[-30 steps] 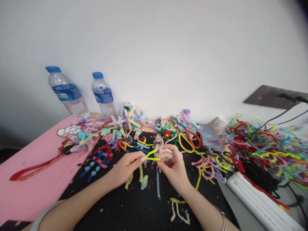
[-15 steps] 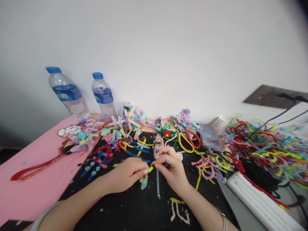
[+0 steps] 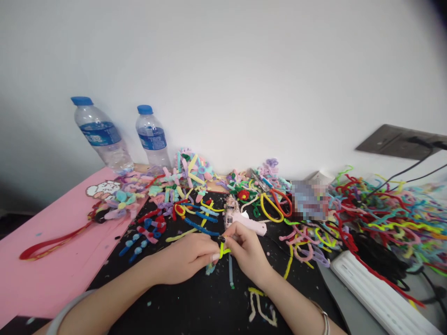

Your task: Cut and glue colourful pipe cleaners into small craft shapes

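Between my hands is a bent yellow-green pipe cleaner [image 3: 221, 252]. My left hand [image 3: 193, 258] is closed, with thumb and fingertips pinching its lower end. My right hand [image 3: 248, 253] pinches at its upper end, where a small black piece [image 3: 221, 238] shows at the fingertips; how the two join is too small to tell. A pink glue gun [image 3: 249, 223] lies just beyond my right hand. Below the hands lies a translucent glue stick [image 3: 231, 272]. A pale blue and yellow fuzzy piece [image 3: 210, 269] is partly hidden under my left hand.
Blue pipe-cleaner pieces [image 3: 200, 227] lie beyond my left hand. Scissors [image 3: 272, 207] with yellow and orange handles lie behind the glue gun. A tangled pipe-cleaner heap [image 3: 394, 209] and white power strip [image 3: 380, 293] stand right. Two water bottles [image 3: 152, 139] lean against the wall.
My right hand has moved slightly down and right, uncovering more of the glue gun. The yellow-green pipe cleaner now shows as a bent shape between the hands. The view has shifted slightly.
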Motion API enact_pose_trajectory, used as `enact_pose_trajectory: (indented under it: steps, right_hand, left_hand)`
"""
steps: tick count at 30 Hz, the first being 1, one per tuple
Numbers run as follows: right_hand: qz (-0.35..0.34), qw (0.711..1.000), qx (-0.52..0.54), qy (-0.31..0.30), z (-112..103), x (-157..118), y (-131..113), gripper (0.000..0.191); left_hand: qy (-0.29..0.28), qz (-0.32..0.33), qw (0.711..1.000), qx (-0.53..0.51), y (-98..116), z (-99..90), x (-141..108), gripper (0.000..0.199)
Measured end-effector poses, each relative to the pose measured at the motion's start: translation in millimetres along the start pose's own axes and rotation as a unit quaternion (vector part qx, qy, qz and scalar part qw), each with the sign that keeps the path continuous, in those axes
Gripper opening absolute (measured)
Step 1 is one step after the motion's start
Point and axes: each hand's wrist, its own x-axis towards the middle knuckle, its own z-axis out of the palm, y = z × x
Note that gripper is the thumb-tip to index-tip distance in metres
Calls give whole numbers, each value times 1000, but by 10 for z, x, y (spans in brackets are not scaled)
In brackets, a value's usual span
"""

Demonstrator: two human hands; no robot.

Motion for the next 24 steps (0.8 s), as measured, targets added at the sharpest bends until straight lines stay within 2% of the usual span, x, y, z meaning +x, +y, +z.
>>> enact_pose_trajectory:
  steps: [4, 6, 9, 11, 17, 24]
  right_hand:
    - [4, 1000, 7, 7, -5, 5, 4, 10]
    - [1, 1000, 15, 10, -17, 13, 0, 3]
    - [2, 998, 54, 13, -31, 25, -7, 14]
    - [16, 997, 75, 7, -33, 29, -8, 14]
    - [7, 1000, 18, -10, -37, 28, -3, 2]
    - [-18, 1000, 1, -7, -32, -7, 3, 16]
  left_hand:
    - [22, 4, 1000, 1, -15, 30, 6, 33]
    - [39, -12, 999, -14, -32, 54, 9, 35]
    - [60, -49, 995, -55, -53, 67, 14, 36]
    - [71, -62, 992, -83, -56, 56, 15, 35]
    - [91, -65, 988, -106, -45, 30, 11, 35]
    - [88, -55, 989, -101, -48, 54, 6, 39]
